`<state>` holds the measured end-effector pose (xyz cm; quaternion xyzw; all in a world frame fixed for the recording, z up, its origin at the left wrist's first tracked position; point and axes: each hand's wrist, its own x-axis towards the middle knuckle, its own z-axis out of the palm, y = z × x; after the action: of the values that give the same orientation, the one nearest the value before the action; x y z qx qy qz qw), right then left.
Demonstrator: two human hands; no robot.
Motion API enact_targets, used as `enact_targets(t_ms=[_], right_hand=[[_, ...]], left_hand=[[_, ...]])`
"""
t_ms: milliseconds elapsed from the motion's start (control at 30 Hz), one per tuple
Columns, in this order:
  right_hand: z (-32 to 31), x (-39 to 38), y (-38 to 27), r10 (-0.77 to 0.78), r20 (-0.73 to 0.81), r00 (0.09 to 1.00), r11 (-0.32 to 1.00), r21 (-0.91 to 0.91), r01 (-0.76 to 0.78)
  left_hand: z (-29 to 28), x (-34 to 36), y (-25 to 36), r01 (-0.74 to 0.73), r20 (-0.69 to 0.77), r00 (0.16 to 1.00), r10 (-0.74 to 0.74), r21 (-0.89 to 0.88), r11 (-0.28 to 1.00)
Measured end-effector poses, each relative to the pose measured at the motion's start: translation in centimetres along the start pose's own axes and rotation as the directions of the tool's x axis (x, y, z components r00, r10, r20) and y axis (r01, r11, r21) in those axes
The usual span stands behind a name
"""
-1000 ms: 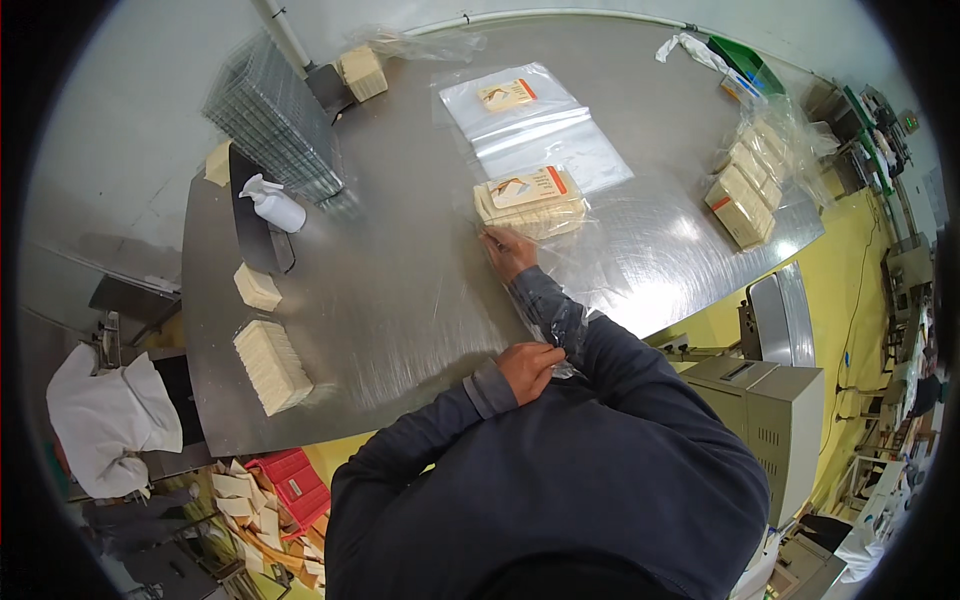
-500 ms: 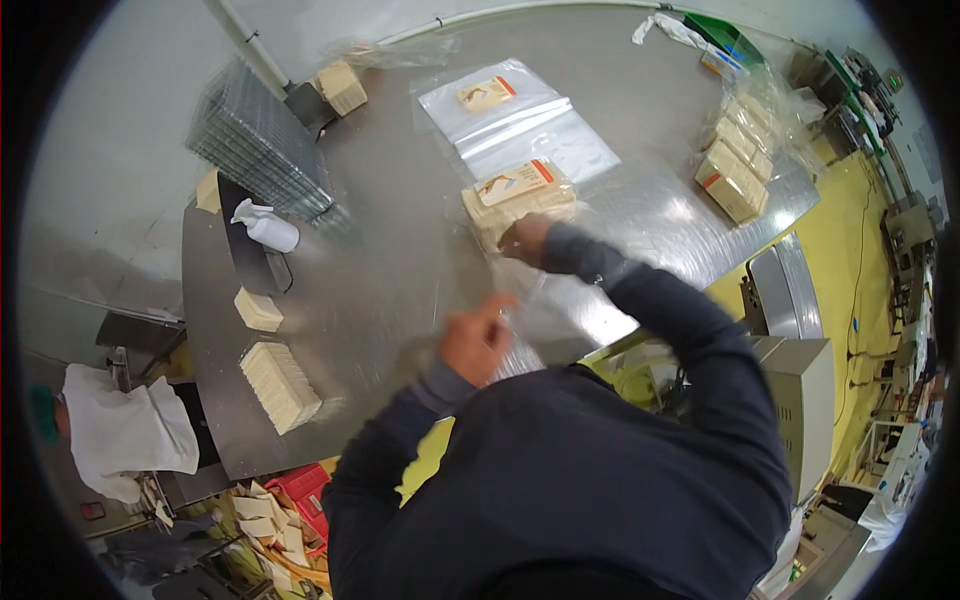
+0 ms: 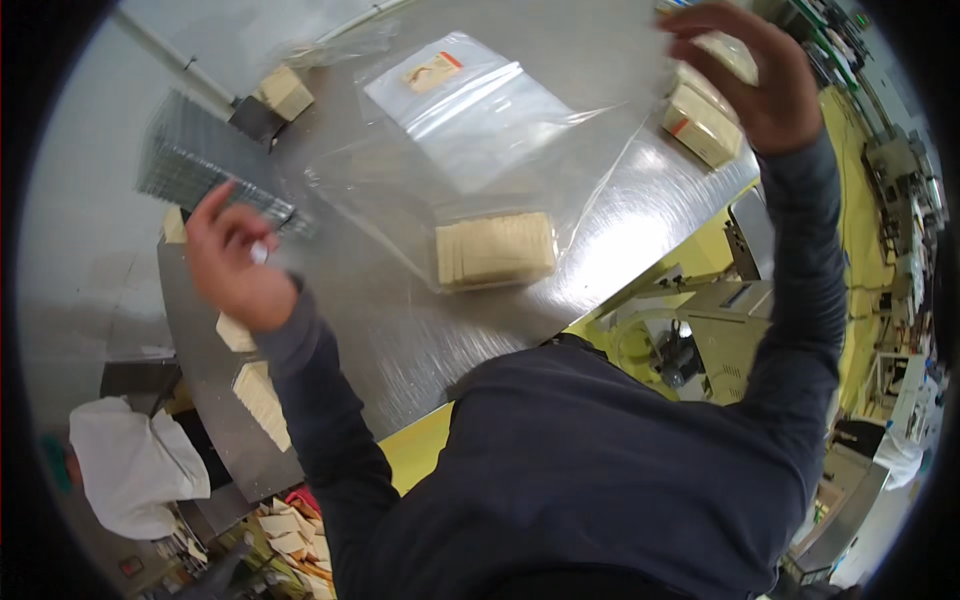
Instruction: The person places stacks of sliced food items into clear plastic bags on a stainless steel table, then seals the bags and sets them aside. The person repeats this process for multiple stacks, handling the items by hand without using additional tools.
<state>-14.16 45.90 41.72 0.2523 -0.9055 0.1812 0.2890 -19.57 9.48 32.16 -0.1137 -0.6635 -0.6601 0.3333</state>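
A block of thin cream-coloured slices (image 3: 495,250) lies on the steel table in front of me, inside a clear plastic bag. The loose part of that bag (image 3: 375,215) spreads wide across the table beyond the block. My left hand (image 3: 240,262) is raised at the left with its fingers apart, in front of the stack of wire grids (image 3: 205,160). Far to the right, my right hand (image 3: 765,85) is lifted with spread, curved fingers and nothing visible in it. Behind it sit bagged cream blocks (image 3: 703,125), partly hidden. Beyond the slices lie flat clear bags (image 3: 480,105) with a printed card (image 3: 432,72).
Another cream block (image 3: 285,93) stands at the back left. A row of slices (image 3: 262,405) and a smaller piece (image 3: 235,333) lie along the left edge, partly behind my arm. A person in white (image 3: 135,465) is at the far left. A grey machine (image 3: 728,335) stands right of the table.
Both hands have left the middle of the table, my left to the left and my right up and right. The card no longer lies on top of the slices, and the bag is spread out.
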Motion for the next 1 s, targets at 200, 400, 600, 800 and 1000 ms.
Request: enact_targets(t_ms=[200, 400, 600, 800, 1000], right_hand=[[19.7, -22.6, 6.8, 0.812, 0.412, 0.414, 0.235, 0.418, -0.877], [37.2, -25.1, 0.1, 0.896, 0.407, 0.179, 0.233, -0.088, -0.968], [33.1, -24.2, -3.4, 0.939, 0.28, 0.201, 0.041, 0.488, -0.872], [30.6, -25.9, -6.1, 0.9, 0.416, 0.134, -0.144, 0.572, -0.807], [28.5, -28.0, -6.7, 0.878, 0.305, 0.37, 0.04, 0.723, -0.69]], left_hand=[[-6.2, -10.4, -15.6, 0.858, 0.171, 0.486, -0.857, 0.094, 0.505], [-0.6, -15.2, -24.9, 0.121, 0.918, 0.283, -0.279, 0.254, 0.96], [-5.5, -19.9, -25.8, 0.963, 0.588, 0.132, -0.798, 0.115, 0.244], [-6.2, -23.2, -23.6, 0.961, 0.398, 0.117, -0.91, 0.185, 0.205], [-6.4, -24.2, -23.2, 0.966, 0.401, 0.081, -0.912, 0.193, 0.171]])
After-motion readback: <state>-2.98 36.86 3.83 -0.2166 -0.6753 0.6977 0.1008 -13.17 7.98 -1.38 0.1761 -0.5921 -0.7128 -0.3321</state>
